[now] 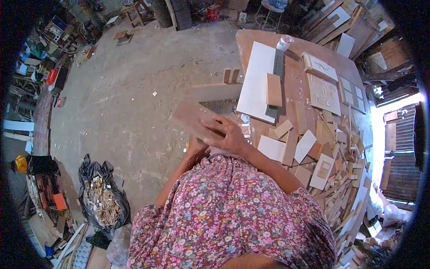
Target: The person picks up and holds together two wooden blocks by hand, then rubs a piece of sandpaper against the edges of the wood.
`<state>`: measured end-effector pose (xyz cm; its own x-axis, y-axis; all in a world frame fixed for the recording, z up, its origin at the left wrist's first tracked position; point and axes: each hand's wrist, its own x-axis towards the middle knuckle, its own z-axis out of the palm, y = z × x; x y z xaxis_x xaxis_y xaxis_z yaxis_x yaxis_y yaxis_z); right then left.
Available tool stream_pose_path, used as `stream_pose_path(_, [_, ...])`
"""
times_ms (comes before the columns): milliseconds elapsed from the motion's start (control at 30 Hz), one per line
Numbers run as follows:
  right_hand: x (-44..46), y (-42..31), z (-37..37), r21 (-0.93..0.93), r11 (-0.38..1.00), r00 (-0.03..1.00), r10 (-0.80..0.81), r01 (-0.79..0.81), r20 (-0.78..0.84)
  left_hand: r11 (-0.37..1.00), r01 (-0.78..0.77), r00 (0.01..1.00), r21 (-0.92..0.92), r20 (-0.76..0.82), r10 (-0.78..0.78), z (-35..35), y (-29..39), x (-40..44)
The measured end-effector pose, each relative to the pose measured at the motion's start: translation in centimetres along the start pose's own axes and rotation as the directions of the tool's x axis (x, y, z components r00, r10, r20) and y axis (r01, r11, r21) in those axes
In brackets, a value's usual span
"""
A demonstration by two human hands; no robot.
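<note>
A flat brown board (190, 117), slightly blurred, is held in front of my body at a tilt. My left hand (195, 147) grips it from below at its near edge, with most of the fingers hidden behind it. Across the near right part of the board lies my right hand (229, 136), its fingers bent and pressed on the face. Whether anything small is under those fingers I cannot tell. Just beyond the board, a long wooden piece (217, 92) with two short upright blocks stands beside the table.
To the right is a wooden table (298, 54) with a white panel (257, 78), a brown block (274, 89), a white cup (285, 42) and a lettered board (323, 93). Wood offcuts (322, 170) are heaped nearby. A black bag of scraps (103, 197) sits on the concrete floor (112, 112).
</note>
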<state>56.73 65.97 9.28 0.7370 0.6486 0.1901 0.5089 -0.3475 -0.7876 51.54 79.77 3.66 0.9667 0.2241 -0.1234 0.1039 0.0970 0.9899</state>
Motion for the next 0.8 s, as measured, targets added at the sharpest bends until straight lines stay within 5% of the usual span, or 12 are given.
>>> stream_pose_path(100, [1.0,2.2,-0.1,0.087,0.996,1.000,0.014,-0.014,-0.001,0.891,-0.104,0.993,0.443,0.099,0.067,0.1,1.3,-0.5])
stream_pose_path(133, [1.5,2.9,-0.4,0.085,0.996,1.000,0.015,-0.015,0.002,0.892,-0.102,0.993,0.440,0.098,0.066,0.3,0.8,-0.7])
stream_pose_path(200, [2.4,4.1,-0.7,0.179,0.943,0.959,0.282,-0.281,0.021,0.856,-0.142,0.985,0.497,0.158,0.072,1.2,1.0,-1.0])
stream_pose_path(267, [2.1,4.9,0.2,0.097,0.986,0.983,0.147,-0.137,-0.107,0.882,-0.194,0.981,0.429,0.101,0.167,1.2,0.8,-0.7])
stream_pose_path(333, [1.0,2.9,0.3,0.094,0.994,0.996,-0.052,0.059,-0.077,0.917,0.056,0.998,0.395,-0.045,-0.041,0.9,2.1,-0.8])
stream_pose_path(367, [0.7,0.7,-0.4,0.158,0.987,0.999,0.018,-0.022,0.027,0.959,0.246,0.968,0.143,0.005,-0.250,0.1,1.0,-0.5])
stream_pose_path(400, [0.3,0.2,-0.7,0.158,0.987,1.000,0.019,-0.022,0.020,0.959,0.243,0.969,0.147,0.010,-0.247,-0.1,0.5,-0.4])
stream_pose_path(467, [-0.2,-0.1,-0.9,0.087,0.996,0.998,-0.038,0.033,0.056,0.987,-0.057,0.997,0.151,0.064,0.048,-0.5,-0.5,-0.7])
stream_pose_path(500, [-0.2,0.3,-0.8,0.091,0.995,0.997,-0.039,0.034,0.059,0.987,-0.054,0.997,0.153,0.059,0.046,-0.5,-1.2,-1.0])
stream_pose_path(567, [0.7,2.2,-0.7,-0.009,0.999,0.998,0.047,-0.047,-0.031,0.858,-0.053,0.981,0.511,0.187,-0.051,-0.1,-2.1,-0.7])
stream_pose_path(667, [1.9,4.7,-0.4,0.112,0.980,0.986,0.169,-0.167,-0.006,0.849,-0.206,0.975,0.487,0.174,0.137,1.1,-0.9,-0.9])
stream_pose_path(800, [0.7,1.3,0.0,0.094,0.996,0.998,0.002,-0.007,0.055,0.937,0.117,0.992,0.328,-0.001,-0.124,0.8,1.5,-0.6])
